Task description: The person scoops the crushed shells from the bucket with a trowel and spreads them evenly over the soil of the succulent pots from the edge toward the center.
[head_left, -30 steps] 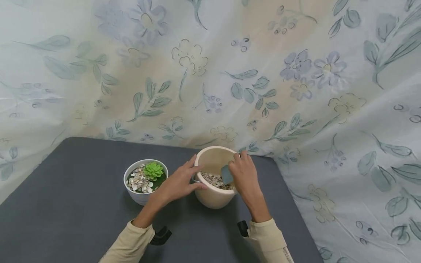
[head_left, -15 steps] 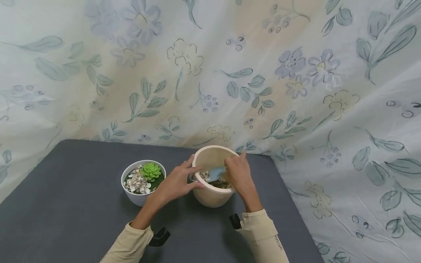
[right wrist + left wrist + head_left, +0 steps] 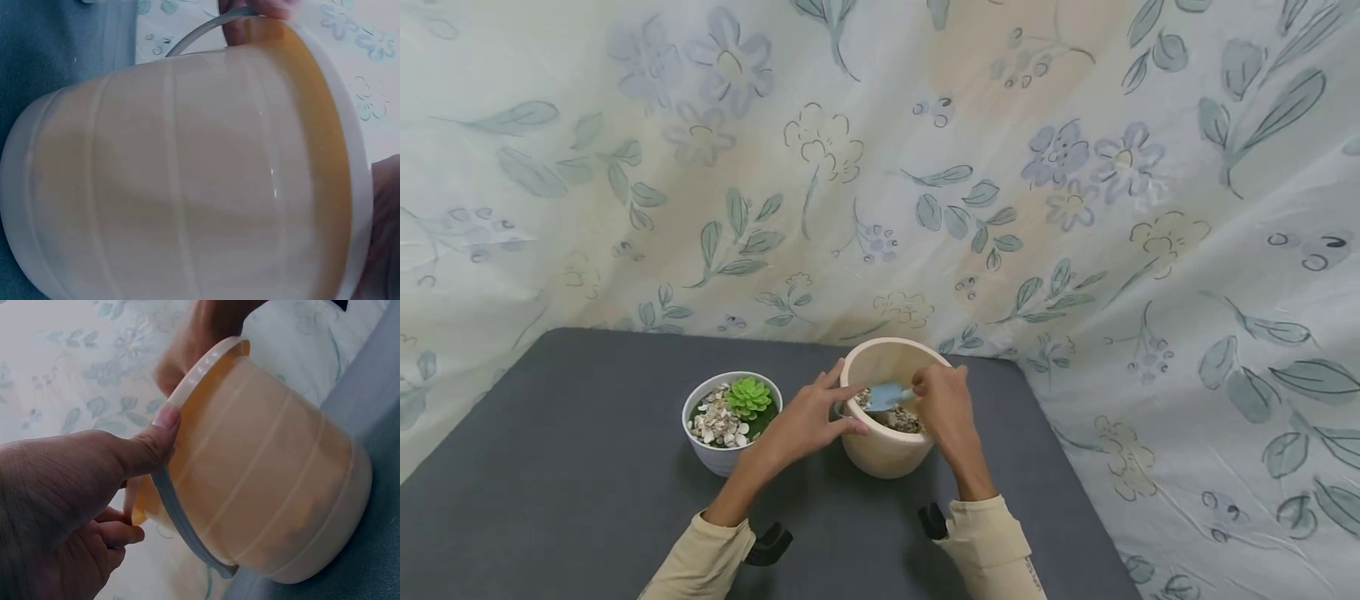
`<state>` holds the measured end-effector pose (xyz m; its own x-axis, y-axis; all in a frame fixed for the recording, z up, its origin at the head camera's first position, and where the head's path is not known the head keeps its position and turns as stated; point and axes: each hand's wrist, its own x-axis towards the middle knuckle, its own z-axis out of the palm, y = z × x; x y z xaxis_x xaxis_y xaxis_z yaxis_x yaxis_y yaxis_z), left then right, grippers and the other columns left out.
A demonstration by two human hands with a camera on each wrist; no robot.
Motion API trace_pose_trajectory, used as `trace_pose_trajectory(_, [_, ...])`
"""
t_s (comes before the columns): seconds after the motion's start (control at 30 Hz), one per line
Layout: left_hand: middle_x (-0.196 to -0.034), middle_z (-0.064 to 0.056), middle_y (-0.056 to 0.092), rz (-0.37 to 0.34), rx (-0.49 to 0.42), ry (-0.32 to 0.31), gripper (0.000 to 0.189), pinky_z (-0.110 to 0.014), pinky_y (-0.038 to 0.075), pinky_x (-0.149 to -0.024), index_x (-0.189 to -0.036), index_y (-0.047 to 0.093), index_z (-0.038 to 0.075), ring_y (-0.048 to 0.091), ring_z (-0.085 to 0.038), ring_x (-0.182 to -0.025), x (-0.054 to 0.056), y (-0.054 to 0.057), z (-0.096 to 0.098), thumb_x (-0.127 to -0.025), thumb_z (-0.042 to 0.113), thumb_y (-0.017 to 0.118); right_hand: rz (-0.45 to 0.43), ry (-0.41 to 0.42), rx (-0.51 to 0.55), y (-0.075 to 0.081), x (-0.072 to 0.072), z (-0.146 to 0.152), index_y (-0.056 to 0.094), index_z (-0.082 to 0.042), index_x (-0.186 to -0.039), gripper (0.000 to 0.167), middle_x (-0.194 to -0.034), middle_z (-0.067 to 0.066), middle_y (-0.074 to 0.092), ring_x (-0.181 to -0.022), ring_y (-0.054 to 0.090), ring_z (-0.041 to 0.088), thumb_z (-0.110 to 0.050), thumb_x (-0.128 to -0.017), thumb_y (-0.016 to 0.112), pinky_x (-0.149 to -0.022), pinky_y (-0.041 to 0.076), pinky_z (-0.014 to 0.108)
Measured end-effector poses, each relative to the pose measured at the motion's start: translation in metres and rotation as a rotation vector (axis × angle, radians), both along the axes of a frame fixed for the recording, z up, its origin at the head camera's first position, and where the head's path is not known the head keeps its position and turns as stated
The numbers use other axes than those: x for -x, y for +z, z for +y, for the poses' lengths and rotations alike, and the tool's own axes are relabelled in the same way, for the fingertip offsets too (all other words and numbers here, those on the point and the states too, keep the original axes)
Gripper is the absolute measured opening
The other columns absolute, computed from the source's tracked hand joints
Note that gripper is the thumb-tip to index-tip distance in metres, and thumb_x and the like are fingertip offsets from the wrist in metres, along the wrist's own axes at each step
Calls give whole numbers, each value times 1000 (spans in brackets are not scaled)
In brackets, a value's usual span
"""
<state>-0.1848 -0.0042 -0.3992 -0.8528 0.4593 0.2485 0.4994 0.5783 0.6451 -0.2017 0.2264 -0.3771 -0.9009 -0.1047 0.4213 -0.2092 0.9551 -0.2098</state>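
A cream bucket stands on the dark grey table, with mixed small pebbles in its bottom. My left hand grips the bucket's left rim; in the left wrist view the thumb presses the outside of the rim near the grey handle. Inside the bucket, my right hand holds a small light-blue toy shovel, its blade pointing left above the pebbles. The right wrist view is mostly filled by the bucket's wall, which hides the shovel; only part of the right hand shows past the rim.
Left of the bucket, close to my left forearm, is a white bowl holding a green artificial succulent and pale pebbles. A floral cloth hangs behind the grey table and along its right side.
The shovel has swung from a steep stance at the bucket's right to lying flatter, its blade toward the left side. My right hand has shifted slightly left; the left hand keeps its hold.
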Motion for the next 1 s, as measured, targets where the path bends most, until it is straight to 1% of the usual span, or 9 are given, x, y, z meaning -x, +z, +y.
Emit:
trace_pose_trajectory(0.07, [-172, -25, 24, -4, 0, 3, 70, -74, 37, -116, -148, 61, 13, 30, -60, -151, 1, 1, -1, -88, 45, 80, -14, -11, 63, 2, -3, 0, 83, -7, -84, 20, -86, 10, 81, -85, 72, 35, 11, -80, 75, -99, 47, 57])
trace_pose_trajectory(0.13, [-172, -25, 24, 2, -5, 3, 70, -75, 37, -116, -149, 61, 14, 30, -61, -151, 1, 1, -2, -88, 44, 80, -8, -12, 104, 3, -5, 1, 85, -5, -91, 19, -93, 13, 82, -91, 72, 40, 9, -81, 76, -101, 45, 59])
trace_pose_trajectory(0.2, [-172, -25, 25, 7, -17, 1, 70, -76, 36, -116, -149, 60, 14, 28, -63, -151, 1, 1, -2, -89, 43, 80, -2, -27, 146, 4, -9, 2, 84, -4, -92, 14, -94, 15, 82, -90, 66, 43, 6, -84, 77, -95, 48, 55])
trace_pose_trajectory(0.33, [-172, -25, 23, -4, -31, -16, 70, -77, 35, -116, -151, 58, 15, 25, -64, -151, 0, -2, -2, -90, 41, 79, 15, -86, 230, 4, -18, 7, 84, -3, -95, 10, -96, 19, 78, -86, 50, 34, 1, -87, 80, -78, 45, 44])
trace_pose_trajectory(0.47, [-173, -24, 22, -20, -33, -19, 71, -77, 35, -116, -152, 56, 15, 24, -65, -151, -1, -3, -3, -90, 42, 79, 44, -122, 309, 4, -27, 15, 83, -2, -96, 11, -97, 21, 77, -83, 47, 30, 2, -86, 80, -74, 41, 40])
trace_pose_trajectory(0.6, [-172, -25, 23, 2, -35, -17, 72, -75, 34, -118, -152, 57, 13, 26, -65, -150, -1, -3, -6, -89, 42, 79, 74, -116, 345, 4, -33, 21, 84, -2, -97, 12, -99, 21, 78, -84, 50, 33, 2, -86, 80, -75, 42, 42])
trace_pose_trajectory(0.8, [-170, -26, 27, 45, 4, -65, 75, -69, 16, -129, -151, 57, 13, 32, -48, -156, 9, 0, -12, -86, 42, 81, 93, -117, 391, 10, -44, 28, 83, 0, -100, 14, -103, 22, 78, -91, 55, 39, 2, -87, 80, -82, 45, 48])
trace_pose_trajectory(0.9, [-170, -25, 29, 42, 30, -88, 77, -70, 13, -129, -152, 56, 14, 31, -45, -158, 14, 2, -15, -85, 42, 82, 80, -150, 396, 16, -50, 33, 82, 1, -103, 14, -104, 24, 78, -96, 55, 41, 2, -89, 78, -85, 46, 51])
trace_pose_trajectory(1.0, [-171, -24, 28, 29, 50, -103, 78, -72, 12, -128, -153, 55, 13, 30, -46, -158, 18, 4, -17, -85, 41, 82, 73, -169, 396, 22, -57, 39, 82, 2, -105, 15, -104, 25, 77, -98, 55, 42, 2, -91, 75, -88, 45, 54])
